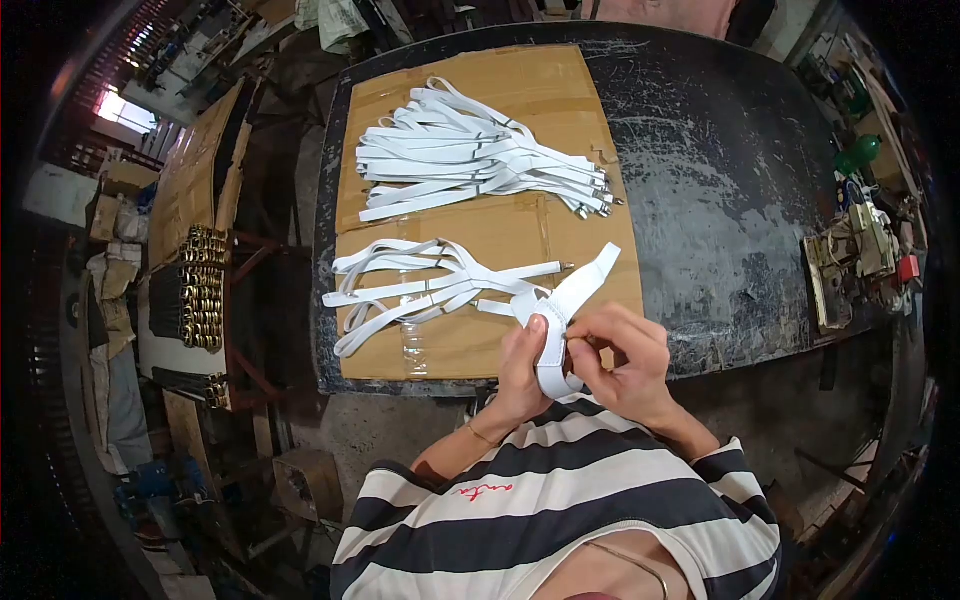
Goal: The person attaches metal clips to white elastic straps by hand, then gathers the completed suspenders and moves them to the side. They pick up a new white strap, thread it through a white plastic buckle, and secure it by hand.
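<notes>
Left hand and right hand both pinched on white strap at near edge of cardboard sheet. Strap's free end runs far-right; it possibly joins small strap bundle left of hands. Big strap pile lies farther back. Dark table underneath.

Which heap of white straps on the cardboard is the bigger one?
The far pile, at the top of the cardboard sheet, is thicker. The near pile holds only a few straps, close to the hands.
</notes>
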Demonstrator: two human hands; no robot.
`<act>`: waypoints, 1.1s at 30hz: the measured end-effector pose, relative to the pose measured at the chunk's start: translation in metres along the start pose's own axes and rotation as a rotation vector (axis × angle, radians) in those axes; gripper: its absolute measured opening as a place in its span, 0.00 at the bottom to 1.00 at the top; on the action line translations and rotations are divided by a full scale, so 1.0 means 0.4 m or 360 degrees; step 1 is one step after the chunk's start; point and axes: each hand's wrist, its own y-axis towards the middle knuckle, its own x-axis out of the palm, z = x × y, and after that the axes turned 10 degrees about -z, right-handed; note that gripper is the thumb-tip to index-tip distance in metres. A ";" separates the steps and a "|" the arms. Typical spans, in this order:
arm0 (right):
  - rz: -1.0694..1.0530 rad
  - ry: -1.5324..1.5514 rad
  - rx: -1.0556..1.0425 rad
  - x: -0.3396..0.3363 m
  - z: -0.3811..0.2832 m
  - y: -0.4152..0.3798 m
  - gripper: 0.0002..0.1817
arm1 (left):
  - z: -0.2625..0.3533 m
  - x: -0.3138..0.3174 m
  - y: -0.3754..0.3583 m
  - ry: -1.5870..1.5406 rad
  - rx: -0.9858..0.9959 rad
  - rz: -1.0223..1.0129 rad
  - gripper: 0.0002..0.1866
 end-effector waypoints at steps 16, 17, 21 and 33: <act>-0.0134 -0.0098 -0.0168 -0.012 0.002 -0.016 0.10 | 0.004 0.019 0.000 -0.0243 -0.0108 -0.0010 0.24; -0.0132 -0.0097 -0.0167 -0.013 0.003 -0.016 0.10 | 0.007 0.026 0.001 -0.0233 -0.0128 0.0039 0.24; -0.0164 -0.0054 -0.0163 -0.021 0.005 -0.014 0.08 | 0.015 0.037 -0.002 -0.0216 -0.0209 0.0096 0.25; 0.0026 0.0184 0.0053 -0.006 0.001 -0.019 0.07 | 0.002 0.032 0.001 -0.0245 -0.0183 0.0118 0.26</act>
